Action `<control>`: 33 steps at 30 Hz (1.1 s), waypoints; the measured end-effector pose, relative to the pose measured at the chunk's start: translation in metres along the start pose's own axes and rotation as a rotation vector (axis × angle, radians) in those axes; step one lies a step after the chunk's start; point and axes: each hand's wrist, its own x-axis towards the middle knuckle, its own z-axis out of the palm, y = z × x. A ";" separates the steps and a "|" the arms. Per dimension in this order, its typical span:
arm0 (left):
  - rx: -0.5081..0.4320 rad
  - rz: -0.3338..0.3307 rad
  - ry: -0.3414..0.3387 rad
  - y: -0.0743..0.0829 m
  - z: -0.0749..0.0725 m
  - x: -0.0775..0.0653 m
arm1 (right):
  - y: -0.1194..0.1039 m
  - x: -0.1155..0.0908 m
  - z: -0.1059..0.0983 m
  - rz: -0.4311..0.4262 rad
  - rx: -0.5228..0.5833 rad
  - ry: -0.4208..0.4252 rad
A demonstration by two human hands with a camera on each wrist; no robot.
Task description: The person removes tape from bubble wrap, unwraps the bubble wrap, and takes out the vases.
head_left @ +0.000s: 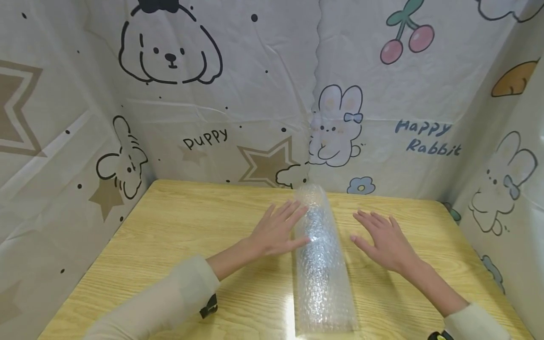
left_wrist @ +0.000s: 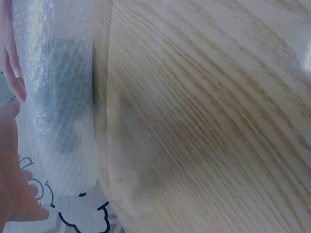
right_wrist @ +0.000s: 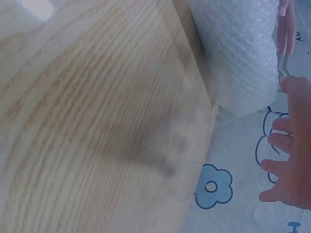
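A long bundle of clear bubble wrap (head_left: 320, 269) lies lengthwise on the wooden table, its far end near the back edge. Through the plastic in the left wrist view, a dark greenish shape (left_wrist: 65, 92) shows; its kind cannot be made out. My left hand (head_left: 276, 231) is at the bundle's left side, fingers extended, with thumb and fingertips overlapping it in the head view. Whether they touch it cannot be told. To the right of the bundle, apart from it, my right hand (head_left: 386, 241) hovers over the table with fingers spread and nothing held.
The wood-grain table (head_left: 178, 222) is bordered at the back and sides by a printed cloth (head_left: 255, 104) with puppies, rabbits and stars. Beneath my left sleeve (head_left: 170, 302) a black strap piece (head_left: 209, 307) shows.
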 end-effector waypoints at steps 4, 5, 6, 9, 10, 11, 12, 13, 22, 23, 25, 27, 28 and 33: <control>0.005 0.010 -0.004 0.002 0.002 -0.001 | -0.003 -0.003 0.001 -0.006 0.018 -0.006; 0.005 0.012 -0.005 0.003 0.003 -0.001 | -0.004 -0.003 0.001 -0.011 0.023 -0.005; 0.009 0.016 -0.005 0.003 0.004 -0.001 | -0.005 -0.004 0.001 -0.014 0.027 -0.004; -0.005 0.030 -0.003 0.005 0.005 -0.001 | -0.008 -0.006 0.002 -0.022 0.040 -0.005; -0.015 0.037 -0.002 0.005 0.006 -0.001 | -0.010 -0.006 0.002 -0.024 0.042 -0.005; -0.022 0.044 0.000 0.006 0.007 -0.001 | -0.011 -0.007 0.002 -0.027 0.043 -0.006; -0.027 0.053 0.002 0.007 0.007 -0.001 | -0.012 -0.007 0.003 -0.029 0.043 -0.008; -0.031 0.061 0.001 0.008 0.008 -0.001 | -0.013 -0.008 0.003 -0.032 0.046 -0.010; 0.000 0.094 -0.012 0.014 0.014 -0.002 | -0.020 -0.009 0.005 -0.067 0.043 -0.023; 0.005 0.097 -0.017 0.015 0.014 -0.003 | -0.021 -0.010 0.005 -0.068 0.041 -0.026; 0.006 0.101 -0.028 0.016 0.014 -0.003 | -0.023 -0.010 0.005 -0.069 0.042 -0.029; 0.012 0.103 -0.039 0.018 0.014 -0.002 | -0.025 -0.011 0.006 -0.070 0.058 -0.034; 0.015 0.105 -0.045 0.018 0.015 -0.002 | -0.026 -0.011 0.006 -0.066 0.070 -0.037; 0.044 0.143 -0.049 0.020 0.019 -0.001 | -0.034 -0.013 0.004 -0.037 0.156 -0.069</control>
